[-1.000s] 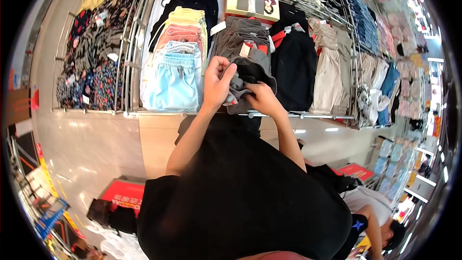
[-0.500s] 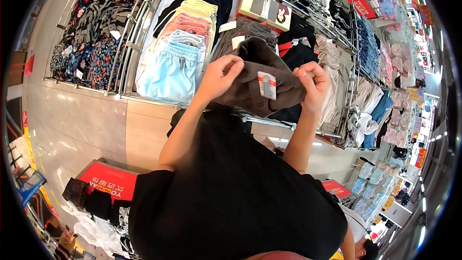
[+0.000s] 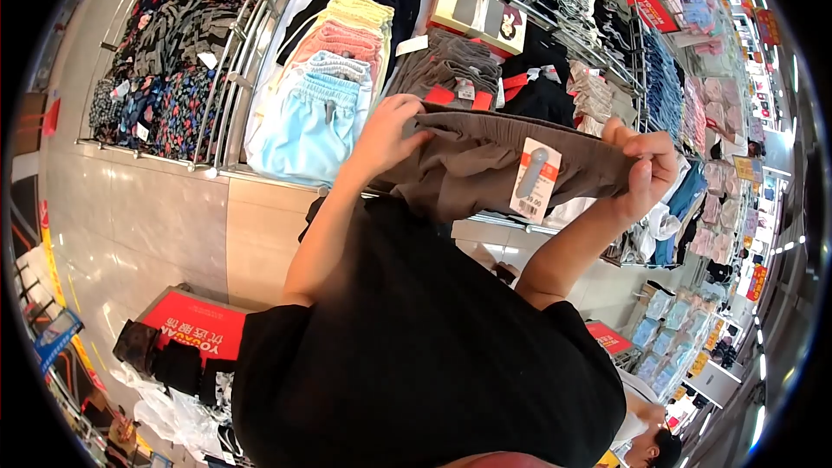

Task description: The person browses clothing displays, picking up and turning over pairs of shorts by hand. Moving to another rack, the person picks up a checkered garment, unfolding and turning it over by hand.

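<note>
A pair of dark brown pants (image 3: 472, 156) is stretched sideways by the waistband in front of me. My left hand (image 3: 387, 140) pinches one end of the waistband, and my right hand (image 3: 646, 169) is closed on the other end. From the front hangs a white and orange price tag (image 3: 536, 180), right of the middle. The lower part of the pants drops out of sight behind my black shirt. Just beyond the waistband lies a stack of similar brown folded pants (image 3: 446, 65) with a tag on it.
Left of the brown stack are folded light blue shorts (image 3: 303, 134) with pink and yellow ones behind. A metal rack rail (image 3: 230, 95) separates them from patterned clothes (image 3: 165, 61). A boxed item (image 3: 477, 17) stands at the back. A person (image 3: 646, 433) is at lower right.
My right hand has moved right and slightly down, pulling the waistband from a loose, open loop into a wide, flat stretch. The price tag now faces me more fully. My left hand shifted little.
</note>
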Demonstrator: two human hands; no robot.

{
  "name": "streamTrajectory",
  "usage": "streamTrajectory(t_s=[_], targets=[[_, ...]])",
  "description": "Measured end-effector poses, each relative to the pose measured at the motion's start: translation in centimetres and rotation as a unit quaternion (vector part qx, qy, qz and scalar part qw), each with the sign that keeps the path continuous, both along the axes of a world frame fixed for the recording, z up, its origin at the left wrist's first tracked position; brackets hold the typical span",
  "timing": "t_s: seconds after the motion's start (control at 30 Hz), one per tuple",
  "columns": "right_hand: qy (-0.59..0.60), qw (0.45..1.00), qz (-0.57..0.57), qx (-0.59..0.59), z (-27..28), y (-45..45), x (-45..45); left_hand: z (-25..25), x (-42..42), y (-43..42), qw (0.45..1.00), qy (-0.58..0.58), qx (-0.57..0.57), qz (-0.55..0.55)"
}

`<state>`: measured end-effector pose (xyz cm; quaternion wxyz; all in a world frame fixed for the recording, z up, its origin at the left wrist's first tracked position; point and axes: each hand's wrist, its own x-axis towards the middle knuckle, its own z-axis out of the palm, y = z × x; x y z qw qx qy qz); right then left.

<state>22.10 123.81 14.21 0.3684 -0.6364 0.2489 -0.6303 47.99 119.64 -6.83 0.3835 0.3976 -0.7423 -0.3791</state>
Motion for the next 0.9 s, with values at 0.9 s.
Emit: streamTrajectory(t_s=[0.9], targets=[[0.234, 0.920, -0.308, -0.059, -1.0, 2.6, -0.9, 4.9, 1.9, -1.7, 0.976, 0.129, -0.077, 0.157]])
